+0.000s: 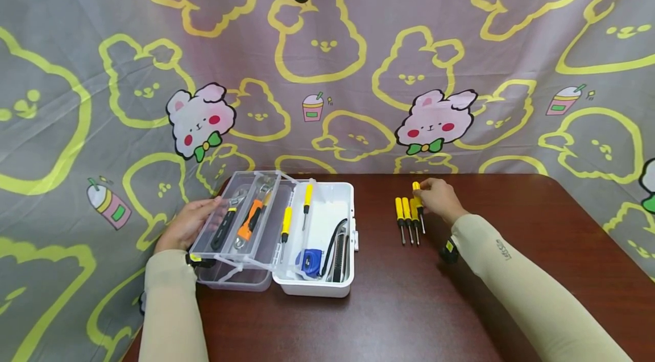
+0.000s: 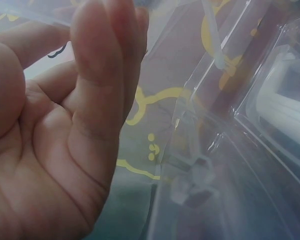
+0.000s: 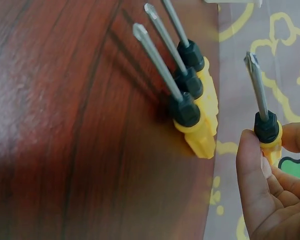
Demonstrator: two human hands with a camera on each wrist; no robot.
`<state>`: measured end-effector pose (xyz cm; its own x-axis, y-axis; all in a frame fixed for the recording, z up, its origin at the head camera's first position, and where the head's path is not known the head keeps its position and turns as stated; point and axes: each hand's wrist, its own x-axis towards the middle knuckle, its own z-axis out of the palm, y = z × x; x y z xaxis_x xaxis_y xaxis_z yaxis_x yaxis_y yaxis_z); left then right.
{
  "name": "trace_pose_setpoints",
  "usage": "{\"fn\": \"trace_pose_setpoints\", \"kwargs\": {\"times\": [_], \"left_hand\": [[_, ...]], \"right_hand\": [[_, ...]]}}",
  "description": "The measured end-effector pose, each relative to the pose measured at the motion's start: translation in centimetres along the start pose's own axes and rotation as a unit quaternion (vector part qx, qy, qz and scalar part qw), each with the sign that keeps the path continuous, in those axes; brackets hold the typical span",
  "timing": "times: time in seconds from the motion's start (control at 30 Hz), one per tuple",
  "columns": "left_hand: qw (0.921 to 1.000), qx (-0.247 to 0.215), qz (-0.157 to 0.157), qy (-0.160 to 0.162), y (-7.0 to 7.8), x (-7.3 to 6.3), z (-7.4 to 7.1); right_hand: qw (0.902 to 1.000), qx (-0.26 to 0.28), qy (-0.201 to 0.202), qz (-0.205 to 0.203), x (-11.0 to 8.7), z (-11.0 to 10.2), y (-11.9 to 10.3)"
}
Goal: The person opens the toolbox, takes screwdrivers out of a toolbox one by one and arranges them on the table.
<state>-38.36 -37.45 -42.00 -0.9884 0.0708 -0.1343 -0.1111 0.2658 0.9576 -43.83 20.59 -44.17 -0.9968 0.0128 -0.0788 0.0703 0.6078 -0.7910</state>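
Note:
My right hand (image 1: 439, 198) pinches the yellow handle of a screwdriver (image 3: 267, 127) between thumb and fingers, its metal shaft free. Just left of it, three more yellow-and-black screwdrivers (image 1: 406, 214) lie side by side on the table. At the left, my left hand (image 1: 190, 224) grips the outer edge of a clear plastic tray (image 1: 211, 237), part of an opened toolbox (image 1: 319, 289). In that tray lie a black-handled adjustable wrench (image 1: 223, 229) and an orange-handled tool (image 1: 251, 220). The left fingertips are partly hidden behind the plastic.
Inside the white box are a blue tape measure (image 1: 311, 262) and a black-and-grey tool (image 1: 339, 259). Two yellow screwdrivers, one nearer (image 1: 286, 225) and one farther (image 1: 308, 198), lie along the box's left side. A patterned cloth (image 1: 353, 95) hangs behind the brown table (image 1: 399, 305).

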Motion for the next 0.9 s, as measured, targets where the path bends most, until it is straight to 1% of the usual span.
{"fn": "trace_pose_setpoints", "kwargs": {"times": [0.33, 0.6, 0.9], "left_hand": [[1.0, -0.001, 0.003, 0.001, -0.1, 0.2, 0.0], [0.9997, -0.024, 0.001, -0.006, 0.0, 0.0, 0.0], [0.9997, -0.023, 0.002, -0.006, 0.0, 0.1, 0.1]], "right_hand": [[1.0, 0.002, 0.004, -0.005, -0.3, -0.1, 0.8], [1.0, -0.002, -0.004, 0.002, -0.3, 0.0, 1.5], [0.9999, -0.009, -0.008, 0.012, -0.2, 0.0, 2.4]]}}
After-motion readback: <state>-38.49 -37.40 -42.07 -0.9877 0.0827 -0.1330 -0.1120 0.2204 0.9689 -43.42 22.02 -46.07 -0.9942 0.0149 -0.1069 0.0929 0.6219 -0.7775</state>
